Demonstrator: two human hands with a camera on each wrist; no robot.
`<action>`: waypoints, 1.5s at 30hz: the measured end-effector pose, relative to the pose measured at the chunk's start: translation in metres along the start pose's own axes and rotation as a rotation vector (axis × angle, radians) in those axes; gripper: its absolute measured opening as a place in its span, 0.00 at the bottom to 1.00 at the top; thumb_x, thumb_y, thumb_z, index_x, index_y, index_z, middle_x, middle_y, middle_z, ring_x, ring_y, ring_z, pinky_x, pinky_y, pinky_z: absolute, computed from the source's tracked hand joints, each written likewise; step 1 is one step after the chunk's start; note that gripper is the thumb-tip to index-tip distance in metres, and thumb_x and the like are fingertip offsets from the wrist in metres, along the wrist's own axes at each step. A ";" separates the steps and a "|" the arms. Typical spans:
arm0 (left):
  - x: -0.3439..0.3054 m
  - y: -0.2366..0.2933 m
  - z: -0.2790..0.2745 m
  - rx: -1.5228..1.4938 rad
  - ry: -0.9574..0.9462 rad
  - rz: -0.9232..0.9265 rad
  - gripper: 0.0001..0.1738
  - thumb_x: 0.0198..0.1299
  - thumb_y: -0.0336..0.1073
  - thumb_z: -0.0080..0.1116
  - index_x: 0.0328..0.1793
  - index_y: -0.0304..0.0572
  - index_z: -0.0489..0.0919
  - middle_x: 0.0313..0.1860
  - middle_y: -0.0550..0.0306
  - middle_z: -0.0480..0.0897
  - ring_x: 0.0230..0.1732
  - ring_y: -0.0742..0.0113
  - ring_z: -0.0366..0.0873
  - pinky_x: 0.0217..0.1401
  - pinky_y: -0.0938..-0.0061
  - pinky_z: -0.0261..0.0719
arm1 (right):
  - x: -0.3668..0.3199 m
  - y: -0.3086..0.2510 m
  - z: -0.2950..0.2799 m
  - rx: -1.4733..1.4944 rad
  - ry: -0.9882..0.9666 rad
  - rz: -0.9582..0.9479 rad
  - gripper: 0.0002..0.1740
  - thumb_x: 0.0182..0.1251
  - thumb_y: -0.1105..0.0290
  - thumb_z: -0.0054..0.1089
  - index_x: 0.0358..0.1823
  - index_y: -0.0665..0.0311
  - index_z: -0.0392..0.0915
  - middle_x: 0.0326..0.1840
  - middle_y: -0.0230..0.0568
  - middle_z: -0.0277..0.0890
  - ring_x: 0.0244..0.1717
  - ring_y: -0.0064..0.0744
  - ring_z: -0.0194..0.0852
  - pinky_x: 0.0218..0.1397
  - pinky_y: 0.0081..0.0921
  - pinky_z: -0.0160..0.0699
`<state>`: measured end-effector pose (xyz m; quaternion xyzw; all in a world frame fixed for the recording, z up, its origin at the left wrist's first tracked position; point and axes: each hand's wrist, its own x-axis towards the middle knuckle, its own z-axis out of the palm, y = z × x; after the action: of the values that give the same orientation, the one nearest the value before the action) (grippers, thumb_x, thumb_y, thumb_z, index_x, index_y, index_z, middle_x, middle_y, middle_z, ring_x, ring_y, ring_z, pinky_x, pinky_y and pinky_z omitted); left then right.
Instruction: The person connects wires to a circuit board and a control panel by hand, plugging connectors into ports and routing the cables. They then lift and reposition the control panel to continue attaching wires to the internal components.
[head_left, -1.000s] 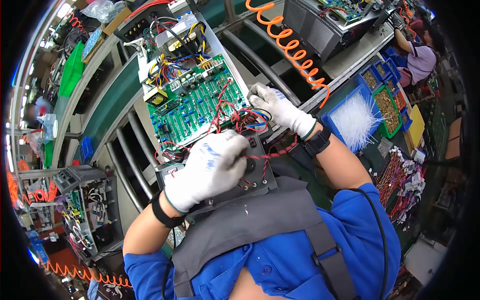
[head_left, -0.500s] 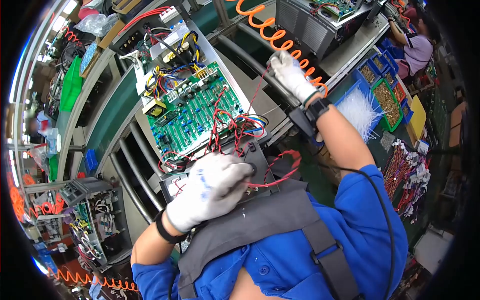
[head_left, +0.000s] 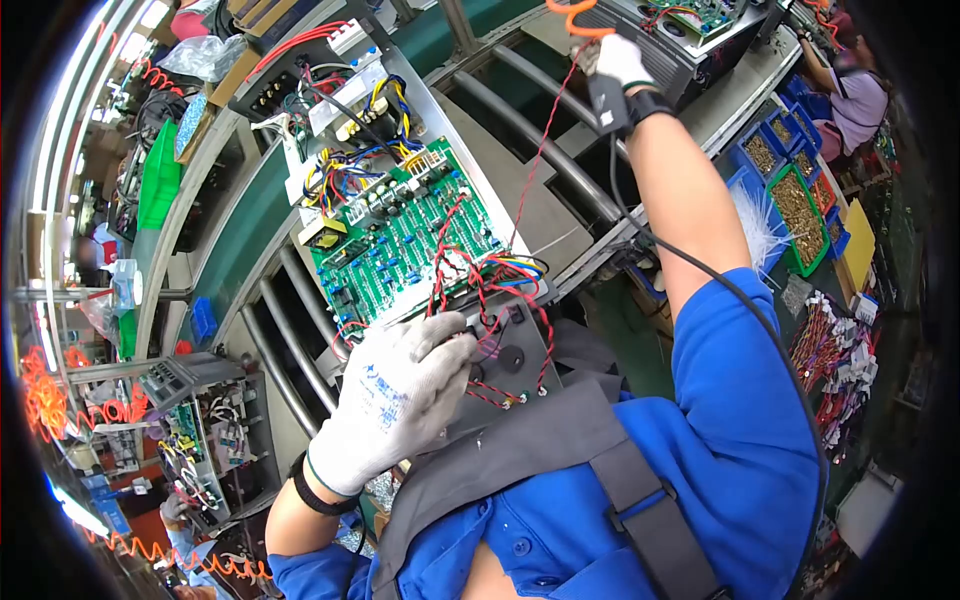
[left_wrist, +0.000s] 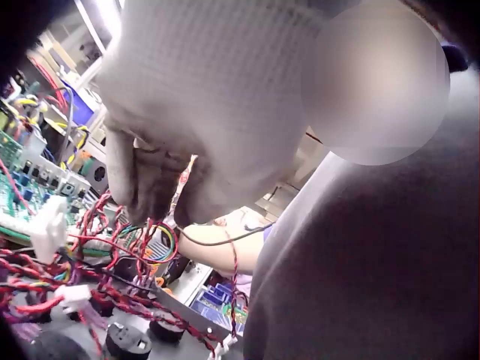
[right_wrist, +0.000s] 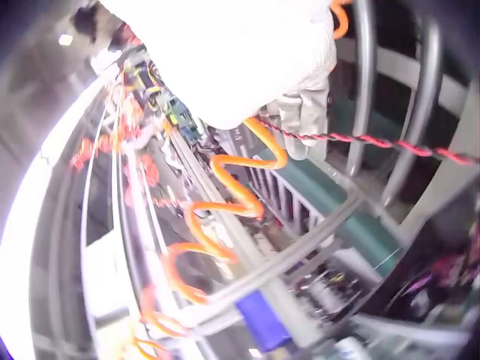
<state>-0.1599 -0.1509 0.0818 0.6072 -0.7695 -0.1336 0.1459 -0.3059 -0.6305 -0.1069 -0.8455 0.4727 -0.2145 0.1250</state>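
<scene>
In the head view, my gloved left hand (head_left: 400, 390) is curled over the dark panel (head_left: 533, 338) at the front of an opened metal chassis (head_left: 470, 170). Its fingers pinch a thin reddish wire (left_wrist: 182, 184), seen in the left wrist view, beside bunched red-and-black twisted wires. My gloved right hand (head_left: 618, 62) reaches far out past the chassis, gripping a red-and-black twisted wire (head_left: 540, 155) that stretches back toward the board's front edge. In the right wrist view this twisted wire (right_wrist: 360, 139) leaves the curled fingers. A green circuit board (head_left: 400, 235) lies in the chassis.
Metal rollers (head_left: 530, 130) run beneath and beside the chassis. An orange coiled hose (right_wrist: 217, 199) hangs near my right hand. Farther right are a dark-cased unit (head_left: 690, 70), a green bin (head_left: 800, 220) of small parts and piled wire harnesses (head_left: 830, 350). Another person (head_left: 855, 105) works beyond.
My right hand has moved from the board's front corner outward and up past the rollers, drawing the twisted wire out long. My left hand has stayed near the panel, shifting slightly.
</scene>
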 end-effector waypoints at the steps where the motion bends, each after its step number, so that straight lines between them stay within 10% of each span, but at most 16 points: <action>1: 0.005 -0.003 0.000 -0.009 0.026 -0.002 0.16 0.52 0.26 0.67 0.48 0.39 0.83 0.52 0.49 0.84 0.46 0.49 0.83 0.46 0.60 0.78 | 0.015 0.004 -0.003 0.261 0.041 0.069 0.17 0.74 0.60 0.48 0.42 0.67 0.81 0.32 0.49 0.84 0.37 0.41 0.88 0.35 0.37 0.87; 3: 0.018 -0.011 -0.002 -0.002 0.048 0.003 0.15 0.52 0.24 0.66 0.48 0.39 0.83 0.52 0.48 0.84 0.47 0.49 0.83 0.47 0.60 0.79 | 0.019 -0.027 -0.030 1.048 0.353 0.255 0.16 0.74 0.69 0.45 0.41 0.72 0.83 0.31 0.45 0.84 0.31 0.39 0.84 0.35 0.34 0.83; 4: 0.024 -0.016 -0.004 -0.038 0.066 -0.045 0.15 0.53 0.24 0.65 0.48 0.38 0.83 0.52 0.48 0.85 0.48 0.48 0.83 0.50 0.60 0.79 | 0.023 -0.041 -0.045 1.671 0.291 0.418 0.10 0.67 0.67 0.52 0.29 0.60 0.78 0.20 0.35 0.71 0.18 0.28 0.67 0.19 0.26 0.65; 5: 0.030 -0.020 -0.007 -0.074 0.083 -0.092 0.14 0.54 0.23 0.63 0.49 0.38 0.83 0.51 0.47 0.85 0.50 0.48 0.83 0.53 0.60 0.80 | 0.018 -0.037 -0.050 1.243 0.298 0.208 0.06 0.70 0.72 0.55 0.38 0.66 0.79 0.26 0.38 0.78 0.23 0.28 0.76 0.23 0.27 0.75; 9: 0.059 -0.062 -0.018 0.062 0.239 -0.149 0.09 0.60 0.28 0.62 0.47 0.37 0.83 0.47 0.47 0.85 0.48 0.50 0.84 0.53 0.62 0.81 | -0.055 -0.032 -0.041 1.576 0.182 0.110 0.14 0.75 0.60 0.49 0.39 0.62 0.78 0.22 0.31 0.73 0.16 0.24 0.65 0.19 0.29 0.61; 13: 0.082 -0.118 -0.028 0.112 0.147 -0.510 0.11 0.64 0.37 0.58 0.45 0.39 0.84 0.40 0.46 0.85 0.46 0.49 0.83 0.53 0.61 0.79 | -0.149 -0.126 -0.011 1.058 0.033 0.297 0.08 0.70 0.67 0.61 0.43 0.63 0.79 0.27 0.26 0.73 0.26 0.18 0.70 0.29 0.23 0.69; 15: 0.093 -0.139 -0.030 0.158 0.155 -0.467 0.11 0.62 0.39 0.59 0.41 0.40 0.85 0.36 0.46 0.85 0.44 0.50 0.83 0.50 0.61 0.79 | -0.162 -0.138 0.003 1.125 -0.363 0.324 0.09 0.69 0.71 0.61 0.48 0.66 0.78 0.35 0.32 0.79 0.36 0.22 0.76 0.41 0.25 0.75; 18: 0.109 -0.147 -0.025 0.165 0.061 -0.520 0.13 0.64 0.37 0.56 0.48 0.39 0.85 0.41 0.44 0.85 0.47 0.54 0.85 0.50 0.67 0.79 | -0.157 -0.160 0.002 1.037 -0.384 0.091 0.12 0.66 0.75 0.58 0.48 0.71 0.79 0.42 0.47 0.82 0.45 0.37 0.81 0.51 0.32 0.77; 22: 0.126 -0.160 -0.016 0.326 -0.011 -0.553 0.13 0.64 0.38 0.54 0.46 0.41 0.85 0.37 0.46 0.86 0.36 0.55 0.86 0.43 0.65 0.81 | -0.136 -0.168 0.015 0.839 -0.164 -0.274 0.12 0.63 0.77 0.57 0.49 0.66 0.78 0.33 0.39 0.80 0.31 0.25 0.77 0.37 0.25 0.76; 27: 0.133 -0.174 -0.004 -0.293 -0.146 -0.823 0.10 0.64 0.33 0.54 0.43 0.36 0.82 0.27 0.58 0.82 0.24 0.68 0.82 0.29 0.73 0.78 | -0.129 -0.179 0.008 0.928 -0.325 -0.068 0.09 0.62 0.76 0.58 0.44 0.67 0.77 0.31 0.40 0.80 0.29 0.28 0.78 0.30 0.29 0.75; 34: 0.137 -0.209 -0.011 -0.315 -0.302 -0.531 0.07 0.62 0.31 0.55 0.33 0.35 0.78 0.31 0.58 0.82 0.25 0.72 0.80 0.26 0.75 0.76 | -0.121 -0.176 0.026 0.665 -0.168 -0.353 0.13 0.59 0.70 0.64 0.45 0.66 0.80 0.33 0.45 0.80 0.34 0.39 0.81 0.37 0.33 0.78; 37: 0.146 -0.201 -0.010 -0.212 -0.395 -0.381 0.01 0.53 0.24 0.58 0.30 0.33 0.78 0.35 0.53 0.84 0.26 0.63 0.81 0.29 0.70 0.77 | -0.115 -0.184 0.019 0.842 -0.452 -0.039 0.22 0.57 0.67 0.65 0.55 0.60 0.79 0.47 0.49 0.83 0.48 0.54 0.82 0.52 0.42 0.79; 40: 0.147 -0.197 -0.009 -0.515 -0.251 -0.375 0.12 0.61 0.31 0.50 0.41 0.37 0.84 0.26 0.62 0.81 0.23 0.79 0.77 0.25 0.82 0.73 | -0.121 -0.180 0.025 0.876 -0.304 -0.190 0.22 0.59 0.71 0.63 0.57 0.66 0.76 0.35 0.46 0.82 0.37 0.39 0.83 0.42 0.33 0.80; 43: 0.152 -0.201 -0.018 -0.129 -0.494 -0.141 0.10 0.59 0.31 0.54 0.40 0.39 0.85 0.25 0.67 0.80 0.22 0.82 0.74 0.23 0.81 0.69 | -0.122 -0.173 0.038 0.867 -0.310 -0.402 0.27 0.59 0.75 0.63 0.62 0.65 0.74 0.35 0.43 0.81 0.37 0.33 0.82 0.44 0.28 0.80; 45: 0.153 -0.206 -0.015 -0.091 -0.506 -0.162 0.09 0.58 0.31 0.56 0.39 0.40 0.86 0.24 0.68 0.79 0.21 0.81 0.73 0.23 0.81 0.68 | -0.126 -0.177 0.046 1.102 -0.375 -0.178 0.28 0.59 0.74 0.63 0.63 0.57 0.73 0.49 0.49 0.83 0.50 0.52 0.82 0.54 0.40 0.80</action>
<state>-0.0028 -0.3468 0.0263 0.6069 -0.7236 -0.3268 -0.0352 -0.2093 -0.4304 -0.1049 -0.7157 0.1885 -0.2849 0.6092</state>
